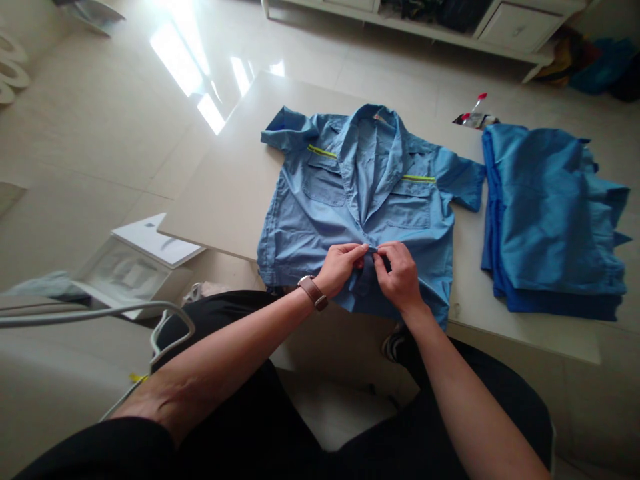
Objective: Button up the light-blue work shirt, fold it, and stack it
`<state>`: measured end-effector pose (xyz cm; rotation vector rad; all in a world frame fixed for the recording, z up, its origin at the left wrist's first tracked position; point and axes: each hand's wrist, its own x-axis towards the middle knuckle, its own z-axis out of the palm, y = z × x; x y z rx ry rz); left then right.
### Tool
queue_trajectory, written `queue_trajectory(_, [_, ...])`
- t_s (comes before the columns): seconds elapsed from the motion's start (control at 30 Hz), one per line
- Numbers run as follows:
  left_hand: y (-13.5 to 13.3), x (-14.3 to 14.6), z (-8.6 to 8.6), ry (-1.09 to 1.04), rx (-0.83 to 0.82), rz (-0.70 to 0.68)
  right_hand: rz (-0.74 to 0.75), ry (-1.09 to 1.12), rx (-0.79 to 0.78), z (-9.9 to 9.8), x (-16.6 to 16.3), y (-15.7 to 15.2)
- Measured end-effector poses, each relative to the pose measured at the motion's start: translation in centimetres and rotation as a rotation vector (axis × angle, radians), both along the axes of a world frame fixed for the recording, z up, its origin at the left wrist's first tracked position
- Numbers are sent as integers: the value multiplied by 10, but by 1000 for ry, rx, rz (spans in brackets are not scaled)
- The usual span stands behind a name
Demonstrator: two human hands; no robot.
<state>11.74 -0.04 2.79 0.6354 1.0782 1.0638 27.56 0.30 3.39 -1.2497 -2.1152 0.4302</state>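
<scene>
Tabletop (240,193) shirt (310,227) lies collar (373,123) away, hem near.

Table (235,193): shirt (310,227), folded pile (550,220)

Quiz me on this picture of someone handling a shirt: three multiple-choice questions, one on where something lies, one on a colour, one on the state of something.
1. Where does the stack of folded blue clothes lie, as the person sees it?
A. right of the shirt
B. left of the shirt
C. on the person's lap

2. What colour are the stripes above the chest pockets of the shirt?
A. red
B. yellow-green
C. white

3. How is the shirt lying on the table?
A. rolled into a ball
B. hung on a hanger
C. spread flat, front up, collar open

Answers:
1 A: the stack sits at the table's right end.
2 B: a bright yellow-green stripe tops each pocket.
3 C: sleeves are spread; the left hand and right hand pinch its front edges near the hem.
</scene>
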Motion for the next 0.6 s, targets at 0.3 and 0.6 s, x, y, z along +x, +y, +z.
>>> queue_trajectory(0.3, [-4, 5, -3, -120, -97, 39, -38, -40, 7, -1, -1, -2])
queue_trajectory(0.6, [-3, 5, -4, -93, -105, 27, -64, 28, -30, -4, -2, -1])
